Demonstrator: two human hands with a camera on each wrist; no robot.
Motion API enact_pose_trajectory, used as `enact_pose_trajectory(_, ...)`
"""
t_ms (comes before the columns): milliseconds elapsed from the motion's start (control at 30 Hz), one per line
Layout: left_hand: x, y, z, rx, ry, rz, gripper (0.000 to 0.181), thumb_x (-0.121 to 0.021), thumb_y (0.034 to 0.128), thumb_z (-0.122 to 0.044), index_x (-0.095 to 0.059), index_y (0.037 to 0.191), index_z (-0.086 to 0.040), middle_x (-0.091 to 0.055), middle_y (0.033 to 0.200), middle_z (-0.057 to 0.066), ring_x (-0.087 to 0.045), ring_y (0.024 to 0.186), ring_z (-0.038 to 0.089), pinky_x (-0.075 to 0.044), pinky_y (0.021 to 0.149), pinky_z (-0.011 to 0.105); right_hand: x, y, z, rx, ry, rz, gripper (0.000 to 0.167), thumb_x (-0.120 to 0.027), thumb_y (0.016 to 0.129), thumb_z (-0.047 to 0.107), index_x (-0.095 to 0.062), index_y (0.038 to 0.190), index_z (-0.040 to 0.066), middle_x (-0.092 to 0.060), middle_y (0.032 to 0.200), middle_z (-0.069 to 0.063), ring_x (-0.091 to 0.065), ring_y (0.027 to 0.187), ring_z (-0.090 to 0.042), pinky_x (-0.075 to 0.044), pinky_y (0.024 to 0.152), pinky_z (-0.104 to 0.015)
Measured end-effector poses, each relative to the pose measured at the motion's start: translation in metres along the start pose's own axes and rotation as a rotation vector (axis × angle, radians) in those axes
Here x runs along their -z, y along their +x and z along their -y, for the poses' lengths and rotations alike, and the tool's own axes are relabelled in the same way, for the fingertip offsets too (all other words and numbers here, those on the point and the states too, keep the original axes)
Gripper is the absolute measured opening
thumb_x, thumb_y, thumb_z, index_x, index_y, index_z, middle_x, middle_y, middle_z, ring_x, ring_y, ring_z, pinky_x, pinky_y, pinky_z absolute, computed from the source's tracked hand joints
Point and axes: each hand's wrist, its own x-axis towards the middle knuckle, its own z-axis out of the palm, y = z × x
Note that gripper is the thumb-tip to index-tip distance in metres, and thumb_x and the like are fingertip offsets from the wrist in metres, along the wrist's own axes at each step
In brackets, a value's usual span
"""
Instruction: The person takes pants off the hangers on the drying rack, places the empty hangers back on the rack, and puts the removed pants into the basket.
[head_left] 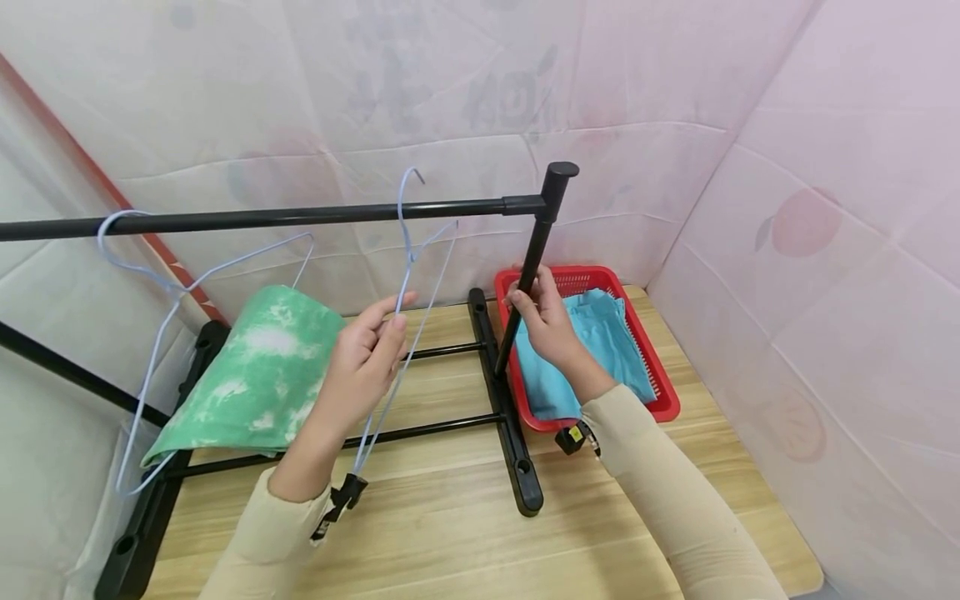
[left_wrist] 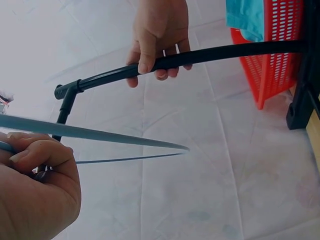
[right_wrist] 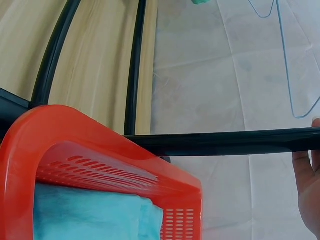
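My left hand (head_left: 365, 358) pinches the wire of a light-blue hanger (head_left: 408, 250), whose hook is over the top bar (head_left: 300, 218) of a black rack. In the left wrist view, that hand's fingers (left_wrist: 42, 160) curl beside the hanger wire. My right hand (head_left: 551, 321) grips the rack's upright post (head_left: 534, 254), thumb on the near side. Further left, a second blue hanger (head_left: 153, 346) hooks over the same bar. Green-and-white tie-dye cloth (head_left: 262, 375) drapes on it, hiding part of its lower wire.
A red basket (head_left: 663, 408) holding folded light-blue cloth (head_left: 600, 333) sits right of the rack's foot (head_left: 517, 450). Lower rack rods (head_left: 442, 427) cross above the wooden table (head_left: 450, 517). White printed sheeting (head_left: 810, 275) encloses the back and sides.
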Motion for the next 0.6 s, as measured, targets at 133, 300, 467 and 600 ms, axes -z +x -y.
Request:
enact_pose_trajectory(133,0.0,0.0,0.005,0.032,-0.004,0.012,0.034,-0.043,0.1077,-0.011,-0.054,0.137,0.002,-0.042,0.057,0.001,-0.035,0.041,0.007,-0.028,0.034,0.025,-0.001,0.0,0.0,0.015,-0.005,-0.002,0.037,-0.048,0.102,-0.004,-0.037,0.138,-0.005,-0.055,0.1,-0.032,-0.055,0.096,-0.047,-0.051,0.089,-0.046)
enact_pose_trajectory(300,-0.001,-0.001,0.011,0.039,-0.01,0.022,0.034,-0.043,0.1078,-0.011,-0.053,0.137,0.002,-0.042,0.057,0.001,-0.036,0.041,0.007,-0.029,0.034,0.025,-0.002,0.0,0.0,0.025,-0.019,-0.007,0.037,-0.048,0.102,-0.005,-0.037,0.138,-0.006,-0.055,0.099,-0.032,-0.055,0.095,-0.047,-0.051,0.087,-0.047)
enact_pose_trajectory(467,-0.001,-0.001,0.016,0.032,0.001,0.023,0.034,-0.043,0.1079,-0.012,-0.053,0.137,0.002,-0.042,0.057,0.001,-0.035,0.042,0.007,-0.028,0.034,0.025,-0.002,-0.001,-0.001,0.029,-0.019,-0.009,0.038,-0.049,0.102,-0.004,-0.037,0.138,-0.006,-0.055,0.1,-0.032,-0.055,0.095,-0.047,-0.052,0.088,-0.042)
enact_pose_trajectory(600,0.0,-0.002,0.019,0.045,0.001,0.033,0.035,-0.042,0.1083,-0.013,-0.053,0.138,0.002,-0.042,0.057,0.0,-0.035,0.042,0.007,-0.029,0.034,0.025,-0.003,0.0,-0.003,0.037,-0.025,-0.011,0.04,-0.049,0.102,-0.004,-0.036,0.139,-0.005,-0.055,0.099,-0.032,-0.055,0.093,-0.044,-0.052,0.086,-0.035)
